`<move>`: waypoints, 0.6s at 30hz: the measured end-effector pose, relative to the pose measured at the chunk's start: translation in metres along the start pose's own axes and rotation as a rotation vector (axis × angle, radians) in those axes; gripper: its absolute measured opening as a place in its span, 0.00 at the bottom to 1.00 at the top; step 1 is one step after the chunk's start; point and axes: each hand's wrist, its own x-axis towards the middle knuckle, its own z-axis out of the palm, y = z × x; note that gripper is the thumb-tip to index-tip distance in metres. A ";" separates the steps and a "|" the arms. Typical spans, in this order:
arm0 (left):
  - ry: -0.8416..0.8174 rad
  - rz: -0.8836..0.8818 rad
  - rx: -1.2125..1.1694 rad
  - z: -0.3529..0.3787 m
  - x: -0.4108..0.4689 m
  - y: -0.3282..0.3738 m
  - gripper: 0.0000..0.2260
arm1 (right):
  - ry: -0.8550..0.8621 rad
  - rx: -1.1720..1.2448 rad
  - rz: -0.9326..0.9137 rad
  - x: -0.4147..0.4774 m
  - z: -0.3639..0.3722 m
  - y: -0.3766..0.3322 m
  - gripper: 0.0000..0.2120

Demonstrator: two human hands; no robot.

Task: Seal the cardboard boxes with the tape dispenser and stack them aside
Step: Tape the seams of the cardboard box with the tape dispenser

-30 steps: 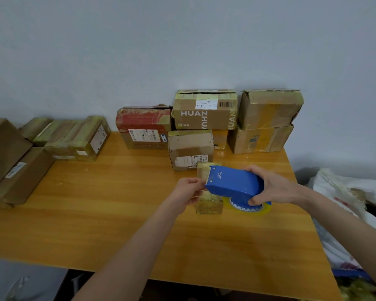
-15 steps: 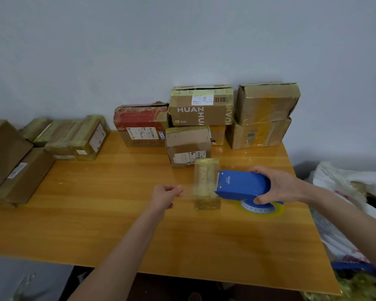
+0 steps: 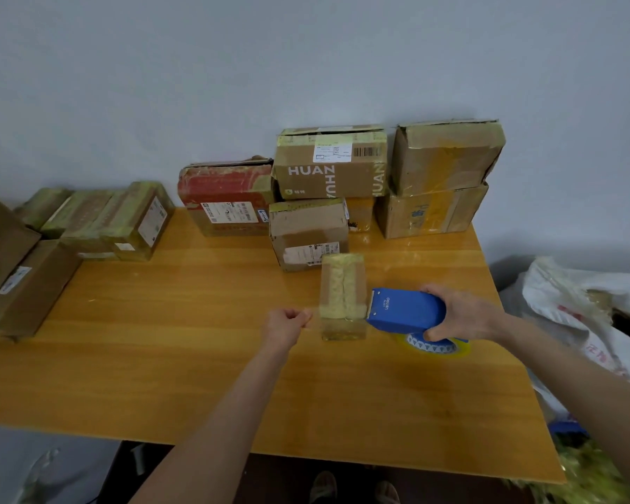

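While the left hand [image 3: 288, 321] pinches what looks like the free end of the clear tape [image 3: 315, 316], fingers curled tight, the right hand [image 3: 466, 314] is wrapped around the blue tape dispenser [image 3: 406, 310]. The dispenser's mouth is against the right side of the small box [image 3: 342, 296], which stands on the table [image 3: 197, 376] between the two hands, right of centre.

To do this step well, I would keep the strip taut and level and lower it squarely across the box's top. The left end should be pressed down the left side before the dispenser cuts. The box looks light and may tip or slide under a sideways pull, so it needs steadying.

By count there is one dispenser, one tape roll [image 3: 433, 346] under it, and one box in hand. Six more boxes stand by the far wall:
- a red box [image 3: 226, 198];
- a printed box [image 3: 330, 163] on top of others;
- a labelled box [image 3: 308, 232] in front;
- one partly hidden box [image 3: 360, 214];
- two stacked boxes at the right [image 3: 448, 156].

At the far left is a cluster [image 3: 88, 227] of about five, overlapping too much to be sure. One white sack [image 3: 579, 303] lies to the right of the table.
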 end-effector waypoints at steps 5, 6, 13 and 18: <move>-0.003 -0.012 0.035 -0.002 0.017 0.001 0.15 | -0.036 0.075 0.021 0.011 0.014 -0.004 0.32; -0.011 -0.020 0.036 -0.001 0.019 0.000 0.14 | -0.042 0.082 0.028 0.013 0.017 -0.004 0.32; -0.063 0.078 0.254 0.008 0.023 0.006 0.15 | -0.064 0.111 0.039 0.016 0.022 -0.004 0.28; 0.128 0.345 0.600 -0.006 0.008 0.005 0.22 | -0.057 0.101 0.017 0.014 0.024 -0.006 0.27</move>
